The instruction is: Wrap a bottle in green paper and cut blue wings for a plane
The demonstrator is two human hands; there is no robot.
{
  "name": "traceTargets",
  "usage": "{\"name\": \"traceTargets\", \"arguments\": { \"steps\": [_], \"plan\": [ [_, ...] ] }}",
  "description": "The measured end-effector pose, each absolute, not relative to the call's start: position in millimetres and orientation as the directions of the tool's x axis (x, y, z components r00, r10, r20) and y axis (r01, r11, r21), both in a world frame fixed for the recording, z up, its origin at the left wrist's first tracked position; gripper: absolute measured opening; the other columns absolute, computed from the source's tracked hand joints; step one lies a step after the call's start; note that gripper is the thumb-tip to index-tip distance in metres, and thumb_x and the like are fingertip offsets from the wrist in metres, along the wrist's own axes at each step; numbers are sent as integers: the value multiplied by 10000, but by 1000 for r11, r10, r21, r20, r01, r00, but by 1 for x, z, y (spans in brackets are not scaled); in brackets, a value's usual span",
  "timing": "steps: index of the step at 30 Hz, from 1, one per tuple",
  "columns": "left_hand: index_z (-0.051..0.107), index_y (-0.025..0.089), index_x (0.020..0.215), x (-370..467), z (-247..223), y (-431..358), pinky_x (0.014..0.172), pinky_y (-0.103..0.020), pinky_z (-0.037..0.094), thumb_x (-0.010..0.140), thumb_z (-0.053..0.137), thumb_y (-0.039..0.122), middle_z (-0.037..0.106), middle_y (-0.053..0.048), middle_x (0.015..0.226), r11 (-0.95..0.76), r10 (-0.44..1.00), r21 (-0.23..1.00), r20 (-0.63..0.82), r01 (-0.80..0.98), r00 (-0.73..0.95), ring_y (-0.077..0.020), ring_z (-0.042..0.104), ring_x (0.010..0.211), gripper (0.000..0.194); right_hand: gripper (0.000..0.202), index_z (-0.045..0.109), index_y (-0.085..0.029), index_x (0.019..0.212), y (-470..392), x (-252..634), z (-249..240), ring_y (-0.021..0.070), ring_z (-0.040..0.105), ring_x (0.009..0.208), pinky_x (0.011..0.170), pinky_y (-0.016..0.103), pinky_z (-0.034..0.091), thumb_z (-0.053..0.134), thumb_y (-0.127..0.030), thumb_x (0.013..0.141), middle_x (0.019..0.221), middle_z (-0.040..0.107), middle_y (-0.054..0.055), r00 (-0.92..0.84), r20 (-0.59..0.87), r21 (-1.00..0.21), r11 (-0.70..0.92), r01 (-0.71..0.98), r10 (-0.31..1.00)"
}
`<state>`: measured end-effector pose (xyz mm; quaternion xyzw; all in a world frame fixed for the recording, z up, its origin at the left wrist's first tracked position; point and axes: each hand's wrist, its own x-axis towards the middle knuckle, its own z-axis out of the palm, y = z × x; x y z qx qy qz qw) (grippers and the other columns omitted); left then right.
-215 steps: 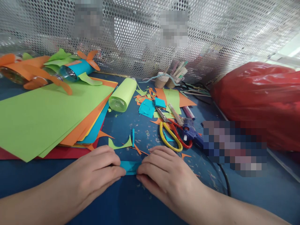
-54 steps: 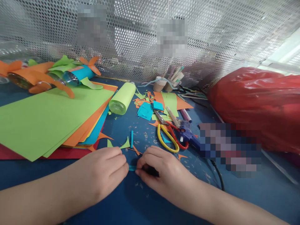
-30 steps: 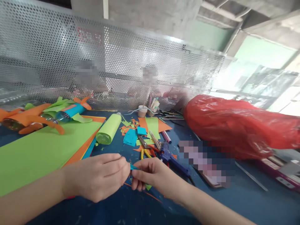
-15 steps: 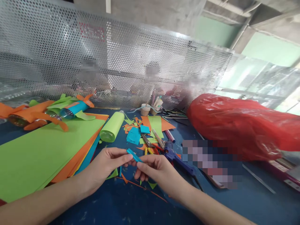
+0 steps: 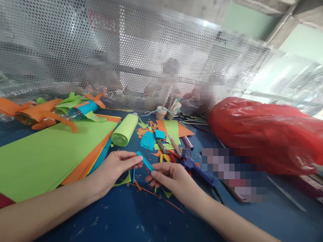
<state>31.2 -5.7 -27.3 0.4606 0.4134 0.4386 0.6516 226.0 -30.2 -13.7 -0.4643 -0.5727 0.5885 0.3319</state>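
Observation:
A narrow strip of folded blue paper [image 5: 145, 162] slants between my two hands above the blue table. My left hand [image 5: 124, 162] pinches its upper left end between thumb and fingers. At the lower right end, my right hand [image 5: 166, 174] grips it the same way, with the lower fingers curled loosely underneath. Behind my hands lie scissors [image 5: 163, 147], a purple glue gun [image 5: 198, 169] and cut blue paper pieces [image 5: 148, 140]. A bottle wrapped in green paper [image 5: 125, 129] rests on its side beyond my left hand.
Stacked coloured paper sheets [image 5: 58, 148] cover the left side, with paper-wrapped bottles [image 5: 84, 109] behind them. A red plastic bag [image 5: 259, 134] bulges at the right. Two cups [image 5: 160, 113] with sticks stand at the back, before a perforated metal screen [image 5: 151, 53]. A blurred-out flat object [image 5: 232, 178] lies right.
More of the blue strip's length shows between my fingers, as my hands have moved slightly apart. The camera view has shifted a little, so the table things sit higher and further right.

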Motion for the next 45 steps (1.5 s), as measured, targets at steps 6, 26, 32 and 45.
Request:
{"name": "traceTargets", "arguments": {
  "steps": [6,26,32,45],
  "plan": [
    [758,212,689,31,-26,-5,768,-218,479,680,809,326,731,9,696,199,952,958,-140,-204,274,-123,644,758,124,356,708,-148,781,-31,224,-13,113,631,608,601,247,491,725,-499,721,746,742,45,-341,-139,-984,-90,154,930],
    [688,141,586,8,0,20,577,-227,479,613,815,277,687,-26,564,221,870,946,-301,237,390,-122,608,546,189,288,701,-159,942,-38,222,-12,172,695,708,669,285,552,622,-390,791,813,757,56,-285,-111,-949,-17,313,952],
    [646,145,562,0,-2,29,604,-251,513,600,820,298,696,-20,585,241,825,904,-383,354,416,-144,658,559,235,249,700,-162,946,-38,223,-16,168,686,703,643,271,542,568,-340,831,809,750,54,-327,-97,-932,30,362,940],
    [684,167,541,8,-7,36,592,-262,531,541,841,356,703,-27,578,284,759,851,-481,442,439,-149,662,530,246,210,699,-174,906,-43,221,-15,166,687,689,641,264,555,555,-318,855,776,739,42,-387,-119,-934,30,356,914]
  ]
}}
